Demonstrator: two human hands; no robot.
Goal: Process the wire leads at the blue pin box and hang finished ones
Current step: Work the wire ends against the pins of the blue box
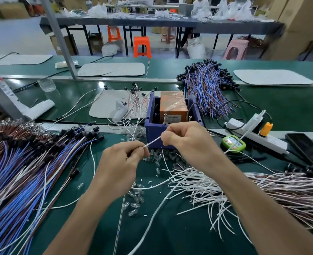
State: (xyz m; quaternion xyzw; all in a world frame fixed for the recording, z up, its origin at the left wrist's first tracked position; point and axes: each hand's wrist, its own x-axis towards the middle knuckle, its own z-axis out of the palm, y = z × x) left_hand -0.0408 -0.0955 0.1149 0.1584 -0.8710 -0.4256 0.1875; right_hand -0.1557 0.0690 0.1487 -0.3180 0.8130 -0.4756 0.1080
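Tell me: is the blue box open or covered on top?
Open: the blue box has no lid; the orange block inside it shows.

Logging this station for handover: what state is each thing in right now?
Wire: straight, spanning both hands, in front of the box.
Left hand: pinches the wire.
Right hand: pinches the same wire.
Blue box: open-topped, orange unit inside.
Phone: screen dark.
Power strip: orange plug inserted.
Bulbs: loose, scattered on the table.
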